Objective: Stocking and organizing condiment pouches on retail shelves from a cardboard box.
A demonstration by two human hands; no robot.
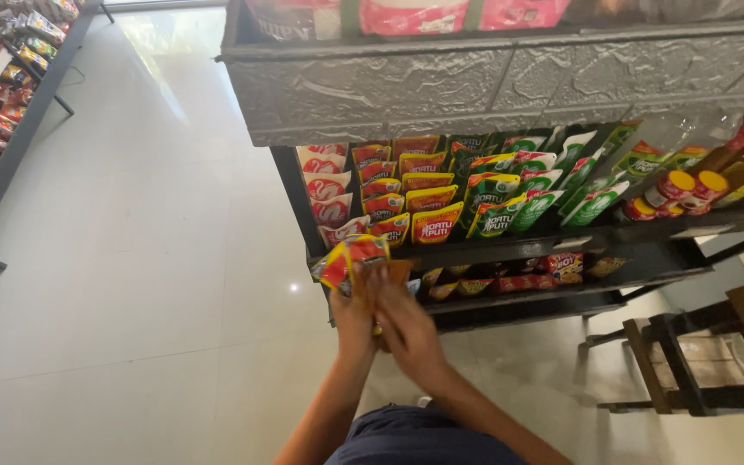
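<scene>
While both hands [389,323] clutch red-yellow sachets [350,258], dark shelf [510,250] just beyond

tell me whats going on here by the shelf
A person stands at a dark shop shelf stocked with rows of upright sauce pouches. Both hands are raised together in front of the lower tier: the left hand and right hand hold a small bunch of red and yellow packets near the shelf's left end. Jars with yellow lids sit farther right.
</scene>
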